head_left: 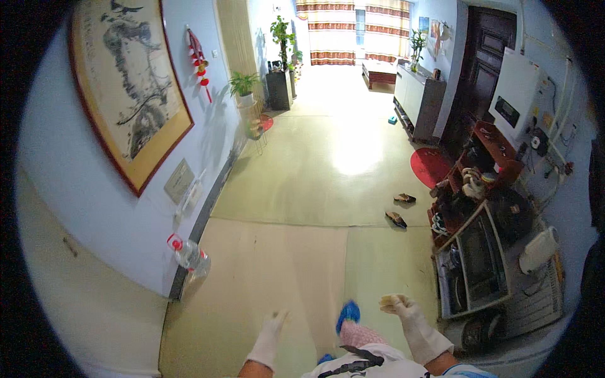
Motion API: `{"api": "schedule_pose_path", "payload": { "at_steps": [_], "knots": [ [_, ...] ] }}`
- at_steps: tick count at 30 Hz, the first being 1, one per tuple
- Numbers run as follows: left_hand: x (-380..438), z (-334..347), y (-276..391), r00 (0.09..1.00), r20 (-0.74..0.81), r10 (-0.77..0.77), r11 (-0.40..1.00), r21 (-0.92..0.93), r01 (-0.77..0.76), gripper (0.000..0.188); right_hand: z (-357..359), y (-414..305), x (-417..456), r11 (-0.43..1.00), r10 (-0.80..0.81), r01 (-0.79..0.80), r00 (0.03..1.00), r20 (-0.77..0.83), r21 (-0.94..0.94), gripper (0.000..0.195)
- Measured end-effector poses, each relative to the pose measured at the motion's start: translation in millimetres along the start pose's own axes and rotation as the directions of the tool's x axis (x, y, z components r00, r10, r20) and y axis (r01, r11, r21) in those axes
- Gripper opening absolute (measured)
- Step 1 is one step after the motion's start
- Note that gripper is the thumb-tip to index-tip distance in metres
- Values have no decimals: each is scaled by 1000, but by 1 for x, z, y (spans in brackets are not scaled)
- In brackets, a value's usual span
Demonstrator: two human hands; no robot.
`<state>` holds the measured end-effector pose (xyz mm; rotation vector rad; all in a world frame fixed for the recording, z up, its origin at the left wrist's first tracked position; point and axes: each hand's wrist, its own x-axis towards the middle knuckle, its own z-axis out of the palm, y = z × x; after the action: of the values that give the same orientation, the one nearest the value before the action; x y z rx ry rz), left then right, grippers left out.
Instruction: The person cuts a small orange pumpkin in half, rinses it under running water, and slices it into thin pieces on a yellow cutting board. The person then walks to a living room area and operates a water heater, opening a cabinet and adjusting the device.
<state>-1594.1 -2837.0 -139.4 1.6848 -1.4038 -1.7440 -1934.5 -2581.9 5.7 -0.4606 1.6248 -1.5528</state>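
Note:
My left hand point(272, 330), in a whitish knit glove, hangs low over the beige floor. Blur hides how its fingers are set, and no object shows in it. My right hand point(409, 314) wears a matching glove and is held out to the right of my body. Between its thumb and fingers is a small pale yellow thing point(390, 301), perhaps a folded cloth or sponge. Below, between the hands, one foot in a blue shoe cover point(348, 315) is stepping forward, with a pink patterned trouser leg point(361, 333) above it.
A large plastic bottle point(194, 257) stands by the left wall. Slippers point(399, 212) lie ahead on the mat flooring point(283, 189). A cluttered shoe rack point(494, 141) and a glass-doored appliance point(482, 260) line the right side. Farther off are a cabinet point(418, 101) and potted plants point(243, 87).

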Motion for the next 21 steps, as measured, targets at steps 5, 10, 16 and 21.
{"api": "schedule_pose_path", "payload": {
  "at_steps": [5, 10, 16, 21],
  "knots": [
    [121, 107, 240, 930, 238, 280, 882, -446, -152, 50, 47, -77, 208, 816, -62, -73, 975, 212, 574, 58],
    [205, 140, 392, 812, 510, 283, 834, -549, 53, 35, 167, -174, 413, 501, -126, -340, 881, 456, 796, 69],
    [407, 203, 496, 713, 657, 244, 832, -519, 193, 34, 276, -261, 657, 556, -160, -408, 802, 575, 724, 84],
    [589, 236, 614, 611, 753, 244, 865, -454, 215, 33, 335, -338, 852, 699, -183, -304, 798, 573, 647, 77]
  ]
}}
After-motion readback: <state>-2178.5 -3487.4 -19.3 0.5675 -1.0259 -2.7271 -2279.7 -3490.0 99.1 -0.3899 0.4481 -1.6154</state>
